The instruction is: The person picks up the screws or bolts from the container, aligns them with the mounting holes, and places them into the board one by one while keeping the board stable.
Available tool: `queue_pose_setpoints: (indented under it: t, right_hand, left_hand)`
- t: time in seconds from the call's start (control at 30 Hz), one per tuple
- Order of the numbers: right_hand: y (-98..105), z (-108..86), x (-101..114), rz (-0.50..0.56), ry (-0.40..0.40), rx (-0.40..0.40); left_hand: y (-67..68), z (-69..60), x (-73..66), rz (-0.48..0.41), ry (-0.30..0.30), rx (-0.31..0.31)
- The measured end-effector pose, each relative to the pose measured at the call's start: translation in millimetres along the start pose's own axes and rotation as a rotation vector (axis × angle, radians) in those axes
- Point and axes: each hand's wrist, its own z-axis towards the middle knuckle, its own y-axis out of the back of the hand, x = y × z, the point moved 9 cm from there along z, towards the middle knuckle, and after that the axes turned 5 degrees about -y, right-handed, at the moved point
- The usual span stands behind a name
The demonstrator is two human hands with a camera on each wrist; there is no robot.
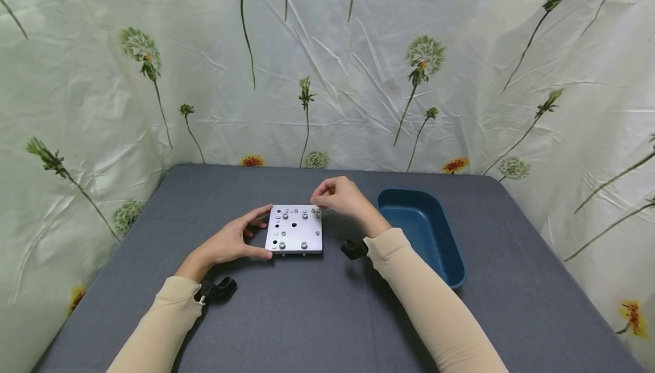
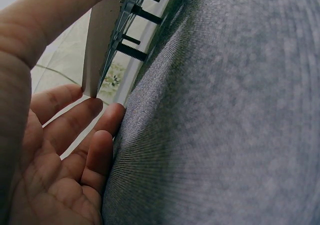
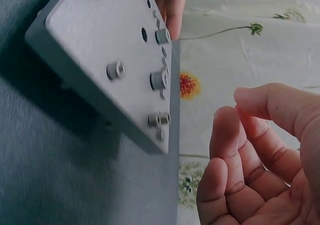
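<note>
A square silver metal plate (image 1: 294,233) with drilled holes and several socket-head screws (image 3: 116,70) standing in it is held just above the table. Dark threaded screw ends (image 2: 131,51) stick out of its underside in the left wrist view. My left hand (image 1: 235,240) grips the plate's left side, with the thumb at the near corner and a fingertip at the far corner. Beside the plate's far right corner is my right hand (image 1: 343,198), its thumb and index fingertips together and the other fingers curled. No object shows between those fingertips in the right wrist view.
A blue rectangular tray (image 1: 452,233) stands to the right, close to my right forearm. Grey cloth covers the table (image 1: 302,316). Behind it hangs a pale curtain (image 1: 204,77) with printed flowers. Each wrist wears a black strap mount (image 1: 217,289).
</note>
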Motion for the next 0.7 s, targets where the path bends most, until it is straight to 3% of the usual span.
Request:
queue_pose_setpoints:
  t: [0.7]
  right_hand:
    - [44, -15.0, -28, -0.004, -0.047, -0.026]
  left_hand:
    - [0.6, 0.5, -0.1, 0.003, -0.029, -0.005]
